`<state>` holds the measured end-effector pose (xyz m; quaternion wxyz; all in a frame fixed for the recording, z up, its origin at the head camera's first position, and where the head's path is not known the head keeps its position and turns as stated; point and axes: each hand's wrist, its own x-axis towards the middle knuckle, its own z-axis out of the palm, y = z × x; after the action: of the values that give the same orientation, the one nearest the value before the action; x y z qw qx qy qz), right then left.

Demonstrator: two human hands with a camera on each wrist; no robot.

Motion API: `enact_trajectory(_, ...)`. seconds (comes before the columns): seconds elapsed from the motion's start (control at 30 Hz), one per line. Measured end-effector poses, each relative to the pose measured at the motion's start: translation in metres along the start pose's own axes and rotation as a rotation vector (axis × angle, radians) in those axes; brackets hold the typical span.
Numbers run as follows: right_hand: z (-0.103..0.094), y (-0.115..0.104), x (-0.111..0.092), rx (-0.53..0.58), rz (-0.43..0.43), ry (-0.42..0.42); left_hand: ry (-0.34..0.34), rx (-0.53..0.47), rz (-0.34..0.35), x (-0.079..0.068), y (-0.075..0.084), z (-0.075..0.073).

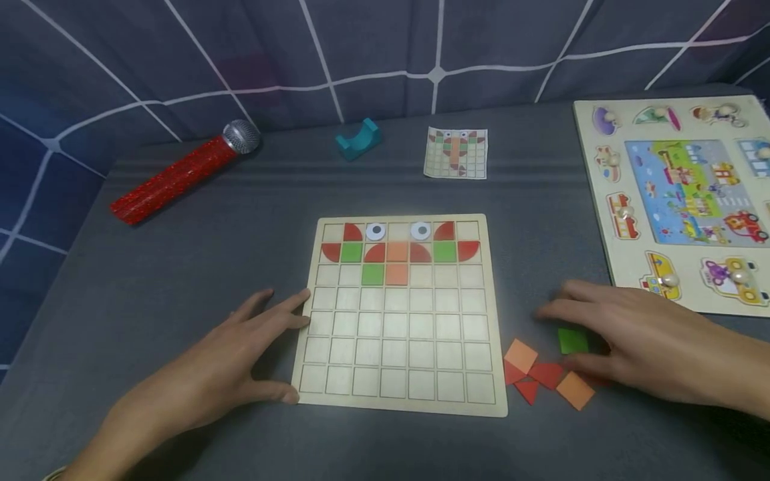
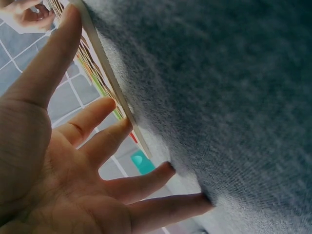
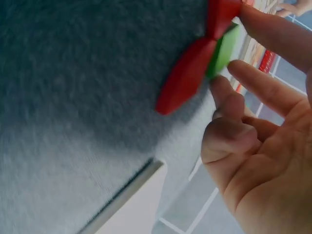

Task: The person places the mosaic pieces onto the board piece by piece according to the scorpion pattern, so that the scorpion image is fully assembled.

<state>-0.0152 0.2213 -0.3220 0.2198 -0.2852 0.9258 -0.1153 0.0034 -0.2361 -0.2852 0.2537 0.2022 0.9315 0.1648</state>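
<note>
A square wooden grid board (image 1: 397, 321) lies on the dark cloth. Red quarter-round, green and orange pieces and two googly-eye pieces fill part of its upper rows. My left hand (image 1: 240, 364) has its fingers spread, with thumb and fingertips touching the board's left edge. At the right, my right hand (image 1: 637, 344) hovers with thumb and forefinger apart around a green square (image 1: 573, 341). Whether a fingertip touches that square, I cannot tell. Beside it lie orange squares (image 1: 575, 391) and red pieces (image 1: 546, 375). In the right wrist view, a red piece (image 3: 187, 73) lies by the green one.
A small printed pattern card (image 1: 455, 153) lies behind the board, near a teal curved piece (image 1: 359, 139). Back left is a red glittery microphone (image 1: 174, 177). A knobbed picture puzzle (image 1: 607, 247) sits at the right, close to my right hand. Checked cloth (image 1: 373, 47) rises behind.
</note>
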Motion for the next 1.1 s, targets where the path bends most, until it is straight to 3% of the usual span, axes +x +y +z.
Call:
enact_trajectory(0.67,0.003,0.004,-0.006,-0.016,-0.009,0.047,0.015,0.005,0.017,-0.001,0.000,0.000)
enact_trajectory(0.77,0.001,-0.002,-0.005,-0.041,-0.040,0.122,0.016,0.006,0.015,-0.001,-0.001,0.001)
enact_trajectory(0.97,-0.006,-0.027,0.003,-0.038,-0.195,0.388,0.016,0.004,0.013,-0.001,-0.001,0.001)
enact_trajectory(1.1,-0.015,-0.041,0.015,-0.007,-0.237,0.416,0.019,0.009,0.016,0.000,0.000,0.001)
